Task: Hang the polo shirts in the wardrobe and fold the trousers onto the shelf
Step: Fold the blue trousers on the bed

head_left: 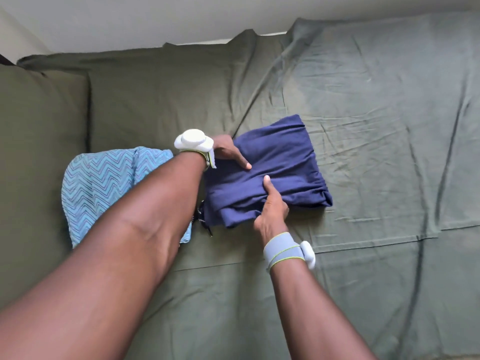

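At the far left a green pillow (41, 131) lies at the head of the bed (389, 113), whose olive-green sheet is creased all over. Just right of the pillow a light blue garment with a zigzag pattern (104, 183) lies crumpled on the sheet, partly under my left forearm. My left hand (228, 152) reaches over it to the far left edge of the folded navy trousers (275, 172); the thumb lies flat on top of the cloth and the fingers are tucked out of sight at the edge, so this grip pinches the fold. A white sensor on a strap (193, 142) sits on that wrist. A dark drawstring (202, 216) pokes out at the trousers' near left corner. The trousers rest on the bed near its middle, folded into a thick square bundle. My right hand (271, 206) clasps the near edge, thumb pressed on top, fingers curled beneath. A grey wristband (283, 249) wraps that wrist.
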The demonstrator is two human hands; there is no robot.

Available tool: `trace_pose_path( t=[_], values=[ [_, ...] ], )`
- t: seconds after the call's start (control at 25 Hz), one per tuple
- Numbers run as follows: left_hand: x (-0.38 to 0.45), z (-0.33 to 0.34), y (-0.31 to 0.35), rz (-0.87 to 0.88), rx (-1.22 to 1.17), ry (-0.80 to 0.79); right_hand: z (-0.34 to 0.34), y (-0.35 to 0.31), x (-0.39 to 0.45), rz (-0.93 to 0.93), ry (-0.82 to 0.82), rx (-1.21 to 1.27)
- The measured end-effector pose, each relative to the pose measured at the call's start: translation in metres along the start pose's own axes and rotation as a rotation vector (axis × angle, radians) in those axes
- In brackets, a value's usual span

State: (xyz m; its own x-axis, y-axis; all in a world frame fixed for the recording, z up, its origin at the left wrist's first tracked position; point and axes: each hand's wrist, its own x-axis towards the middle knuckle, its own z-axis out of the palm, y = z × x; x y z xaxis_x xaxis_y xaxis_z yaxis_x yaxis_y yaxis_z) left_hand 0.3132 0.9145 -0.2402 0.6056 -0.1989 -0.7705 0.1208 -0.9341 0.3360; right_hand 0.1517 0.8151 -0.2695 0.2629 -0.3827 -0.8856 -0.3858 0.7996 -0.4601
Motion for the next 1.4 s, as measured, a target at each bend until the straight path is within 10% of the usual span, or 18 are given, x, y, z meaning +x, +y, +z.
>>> trace_pose_path(
  t=[0.32,0.64,0.84,1.0,1.16,1.4],
  values=[
    [-0.097,0.051,-0.083,0.129,-0.769,0.077,-0.018,0.015,-0.045,-0.111,-0.195,-0.057],
    [-0.227,0.044,-0.212,0.063,-1.289,0.640,0.064,0.048,-0.174,-0.473,-0.677,-0.453],
    [-0.212,0.068,-0.277,-0.412,-1.039,0.793,0.098,0.136,-0.130,-0.518,-0.513,-0.879],
    [-0.203,0.067,-0.268,-0.409,-0.562,0.973,0.098,0.141,-0.110,-0.581,-0.264,-0.991],
    [-0.186,0.037,-0.272,-0.492,-0.999,0.603,0.096,0.137,-0.100,-0.352,-0.131,-1.134],
    [-0.161,0.007,-0.300,-0.320,-1.241,0.138,0.096,0.129,-0.086,-0.082,-0.424,-0.943]
  ],
)
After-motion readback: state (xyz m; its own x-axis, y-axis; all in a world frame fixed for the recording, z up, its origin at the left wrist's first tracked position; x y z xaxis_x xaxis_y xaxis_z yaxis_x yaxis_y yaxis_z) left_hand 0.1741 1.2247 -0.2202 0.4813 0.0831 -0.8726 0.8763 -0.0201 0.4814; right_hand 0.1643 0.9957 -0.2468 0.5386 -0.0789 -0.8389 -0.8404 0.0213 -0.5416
